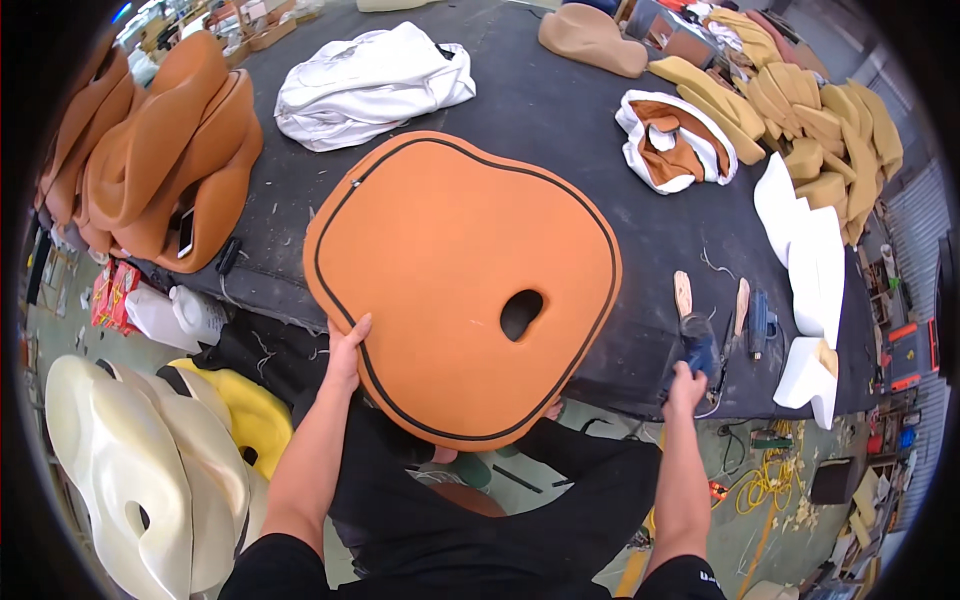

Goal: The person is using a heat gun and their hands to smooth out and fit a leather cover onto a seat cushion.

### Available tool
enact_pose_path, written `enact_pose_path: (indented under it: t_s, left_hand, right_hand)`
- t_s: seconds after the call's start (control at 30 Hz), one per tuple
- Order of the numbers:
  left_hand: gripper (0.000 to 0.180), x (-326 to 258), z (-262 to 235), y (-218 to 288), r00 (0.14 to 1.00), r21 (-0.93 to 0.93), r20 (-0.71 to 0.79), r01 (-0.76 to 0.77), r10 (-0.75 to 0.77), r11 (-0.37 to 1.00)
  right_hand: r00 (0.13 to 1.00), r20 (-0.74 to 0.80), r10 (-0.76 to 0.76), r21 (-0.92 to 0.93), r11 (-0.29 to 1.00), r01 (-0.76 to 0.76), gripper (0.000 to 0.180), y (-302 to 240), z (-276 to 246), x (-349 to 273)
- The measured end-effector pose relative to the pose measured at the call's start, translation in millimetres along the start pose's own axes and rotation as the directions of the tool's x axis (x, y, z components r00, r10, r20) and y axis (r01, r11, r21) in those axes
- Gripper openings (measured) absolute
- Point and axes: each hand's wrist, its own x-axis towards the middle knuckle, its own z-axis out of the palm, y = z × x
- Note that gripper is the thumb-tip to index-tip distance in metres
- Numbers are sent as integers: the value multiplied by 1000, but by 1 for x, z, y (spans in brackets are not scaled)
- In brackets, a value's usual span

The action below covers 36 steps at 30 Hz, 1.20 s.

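Orange panel in left hand, dark blue tool in right

Containers first. White plastic jugs (200, 316) at left, below the table (545, 110) edge: can't tell what's in them. Red package (113, 297) just beside them, contents hidden. Cartons (275, 34) at far upper left have loose stuff in them, too small to name. White cover (636, 150) on the table is bunched into a rough bowl, orange-brown material showing inside.

Orange panel (430, 280) is in front of me, over the table's near edge, lower end above my lap. Broad face toward me, rounded outline, slightly wavy at the top. Matte, even orange-brown. Black line follows the rim just inside the edge, small light bit on it at upper left. One dark teardrop-shaped hole, right of centre.

My left hand (346, 352) is closed on the panel's lower left edge: thumb on the face, fingers out of sight behind. My right hand (685, 390) is off the panel, fingers curled round a dark blue tool (698, 345) at the table edge; tool's blurred, can't tell the type. Blue-grey tool (759, 325) and wooden handles (683, 293) lie near it.
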Motion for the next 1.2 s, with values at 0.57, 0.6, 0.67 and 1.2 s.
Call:
enact_pose_path:
  t_s: [0.57,0.6,0.67,1.2]
  left_hand:
    - [146,-170,168,-69,945,301,199,193,-260,934]
    - [146,-171,162,-72,945,296,196,198,-262,934]
    - [137,-173,151,-77,968,400,168,107,-188,910]
    - [113,-147,103,-66,995,436,-25,101,-101,894]
  right_hand:
    - [437,823,-362,107,855,507,34,-327,-95,-227]
    - [398,871,-287,63,870,489,38,-326,-87,-245]
    - [322,930,-178,3,879,477,36,-320,-68,-267]
    - [131,989,-66,-43,723,690,18,-309,1,-317]
